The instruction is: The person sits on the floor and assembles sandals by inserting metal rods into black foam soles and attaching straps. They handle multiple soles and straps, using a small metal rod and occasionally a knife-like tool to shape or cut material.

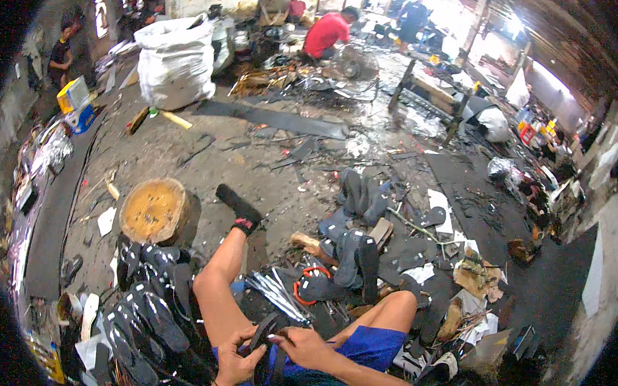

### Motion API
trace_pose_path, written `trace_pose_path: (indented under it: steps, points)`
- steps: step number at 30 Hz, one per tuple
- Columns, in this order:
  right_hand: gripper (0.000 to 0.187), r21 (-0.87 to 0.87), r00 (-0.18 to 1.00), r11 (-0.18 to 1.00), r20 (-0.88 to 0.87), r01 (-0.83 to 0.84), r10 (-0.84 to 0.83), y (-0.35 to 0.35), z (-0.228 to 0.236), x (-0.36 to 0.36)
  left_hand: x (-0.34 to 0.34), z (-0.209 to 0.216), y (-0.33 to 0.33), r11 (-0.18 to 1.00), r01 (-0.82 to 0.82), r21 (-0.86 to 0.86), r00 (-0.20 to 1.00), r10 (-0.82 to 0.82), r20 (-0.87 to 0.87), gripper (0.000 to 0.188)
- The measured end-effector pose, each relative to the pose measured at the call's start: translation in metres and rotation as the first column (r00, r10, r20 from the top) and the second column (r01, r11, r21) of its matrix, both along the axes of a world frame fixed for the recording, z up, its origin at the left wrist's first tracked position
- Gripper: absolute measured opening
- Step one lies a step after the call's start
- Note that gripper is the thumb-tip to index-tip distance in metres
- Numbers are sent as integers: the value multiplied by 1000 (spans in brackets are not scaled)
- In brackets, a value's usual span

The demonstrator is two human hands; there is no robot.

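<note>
A dark sandal (266, 325) is held over my lap, with what looks like a strap on it. My left hand (239, 359) is closed round its side, thumb on top. From the right, my right hand (306, 347) pinches at the sandal's edge or strap; its fingertips partly hide what they grip. Between my legs lie a bundle of thin silvery strips (278, 295) and a tool with curved red-orange handles (297, 291). Several black sandals (150, 321) with small white labels are piled to my left. More dark footwear (356, 257) lies heaped ahead on the right.
A round wooden block (152, 210) stands ahead on the left. Scraps and cut pieces (483, 275) litter the right side. Farther off are a large white sack (175, 64), a long dark strip (274, 118) on the floor, and a crouching person in red (327, 34). Other people are farther back.
</note>
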State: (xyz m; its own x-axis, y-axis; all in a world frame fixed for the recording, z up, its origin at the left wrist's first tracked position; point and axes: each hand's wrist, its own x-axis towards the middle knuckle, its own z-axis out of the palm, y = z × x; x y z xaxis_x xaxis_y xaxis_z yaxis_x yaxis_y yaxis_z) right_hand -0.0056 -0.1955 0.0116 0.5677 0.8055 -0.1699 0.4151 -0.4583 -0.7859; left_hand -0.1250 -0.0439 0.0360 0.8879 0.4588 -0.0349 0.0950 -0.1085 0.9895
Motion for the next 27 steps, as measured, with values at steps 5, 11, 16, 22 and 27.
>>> trace_pose_path:
  steps: [5,11,16,22,27]
  points:
    - [24,209,999,978,46,-21,12,-10,8,-2,-6,9,0,992,64,105,990,-50,-131,34]
    - [18,90,998,996,-49,-31,35,-20,30,2,-8,9,-21,975,-34,-220,999,35,1,30]
    - [18,35,985,991,-116,-126,129,-41,54,3,-14,9,-45,996,-87,34,974,78,213,26]
    - [18,54,989,990,75,127,-131,-32,37,21,-1,-17,-38,980,-138,146,983,154,-101,35]
    - [14,91,956,991,270,95,-116,-21,9,56,-18,-51,-13,904,305,298,874,-142,-465,41]
